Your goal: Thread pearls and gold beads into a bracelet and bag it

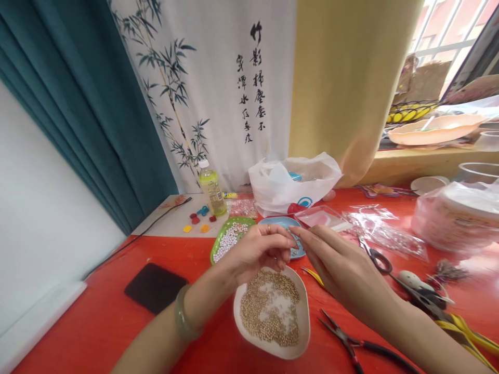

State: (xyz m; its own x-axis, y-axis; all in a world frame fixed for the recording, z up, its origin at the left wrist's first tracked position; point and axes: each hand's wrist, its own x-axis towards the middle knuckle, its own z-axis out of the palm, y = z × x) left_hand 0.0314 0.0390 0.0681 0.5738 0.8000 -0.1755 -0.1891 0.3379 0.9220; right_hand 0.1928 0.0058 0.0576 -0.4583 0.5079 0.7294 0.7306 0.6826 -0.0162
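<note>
My left hand, curled with thumb and fingers pinched together, hangs over the far rim of a white dish of small gold beads. Coming in from the right, my right hand has its fingers pressed together, and their tips nearly touch those of the left. Whatever the fingertips hold is too small to make out. Behind the hands stand a green dish of white pearl beads and a blue dish with a few small pieces, partly covered by my fingers.
Needle-nose pliers, scissors and yellow-handled pliers lie on the right of the red table. A black phone-like slab is at left. Farther back are a bottle, a white plastic bag and clear bead packets.
</note>
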